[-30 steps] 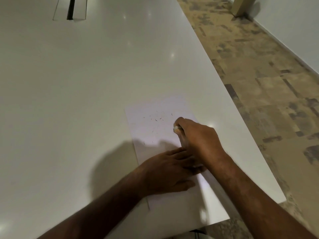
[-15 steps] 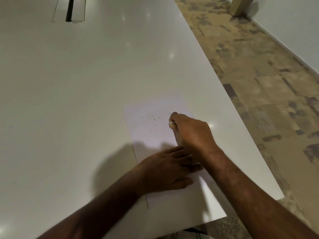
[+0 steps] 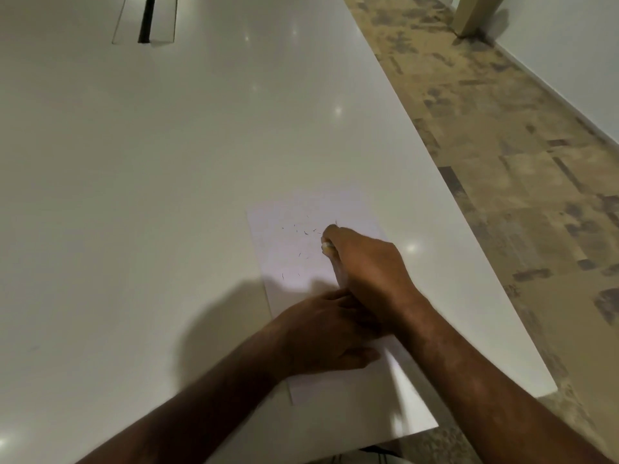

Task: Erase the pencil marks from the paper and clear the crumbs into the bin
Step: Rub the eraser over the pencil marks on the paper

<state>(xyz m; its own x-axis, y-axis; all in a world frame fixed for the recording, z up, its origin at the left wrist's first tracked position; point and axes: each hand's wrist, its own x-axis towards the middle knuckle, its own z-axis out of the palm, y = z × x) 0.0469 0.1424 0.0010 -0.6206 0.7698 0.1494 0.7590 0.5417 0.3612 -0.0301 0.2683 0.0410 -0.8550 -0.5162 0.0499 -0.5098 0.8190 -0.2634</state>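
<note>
A white sheet of paper [image 3: 294, 249] lies flat on the pale worktop [image 3: 150, 195], near its right edge; small dark crumbs [image 3: 305, 233] are scattered over the upper part of the sheet. The left hand [image 3: 321, 333] rests flat on the lower part of the paper; the right hand [image 3: 365, 262] crosses just above it, fingers curled around a small pale eraser [image 3: 325, 246] that touches the paper; a dark slot [image 3: 147, 18] sits far back in the worktop; patterned floor [image 3: 502, 162] lies to the right.

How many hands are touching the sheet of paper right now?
2. The left hand rests on the paper at its near part; the right hand works an eraser mid-sheet.
</note>
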